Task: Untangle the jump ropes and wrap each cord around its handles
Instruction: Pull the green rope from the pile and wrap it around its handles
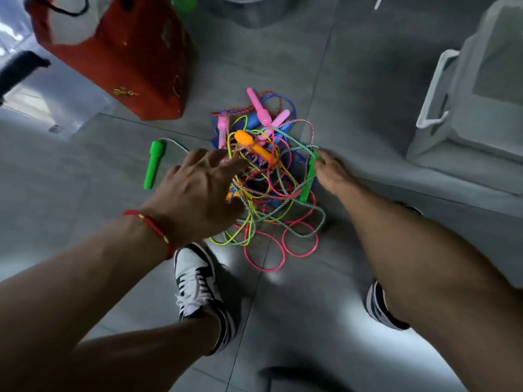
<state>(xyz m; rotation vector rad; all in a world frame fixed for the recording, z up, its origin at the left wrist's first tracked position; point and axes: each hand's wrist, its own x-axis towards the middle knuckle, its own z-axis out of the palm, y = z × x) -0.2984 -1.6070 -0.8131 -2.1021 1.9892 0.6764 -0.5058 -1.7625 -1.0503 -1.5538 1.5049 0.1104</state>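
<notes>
A tangled pile of jump ropes [268, 179] lies on the grey tiled floor, with pink, yellow, blue and twisted green cords looped over each other. Pink handles [261, 110], an orange handle [250, 141] and blue handles sit on top of the pile. One green handle [153, 165] lies apart on the left, its cord running into the tangle. My left hand [198, 190] hovers over the pile's left side, fingers spread and holding nothing. My right hand [334, 174] is at the pile's right edge and pinches the top of a second green handle [308, 181].
A red paper bag [127, 58] stands at the back left, close to the pile. Pale grey bins [467, 108] stand on the right. A clear plastic box [42, 103] is at the far left. My two shoes [198, 284] [379, 309] stand just in front of the ropes.
</notes>
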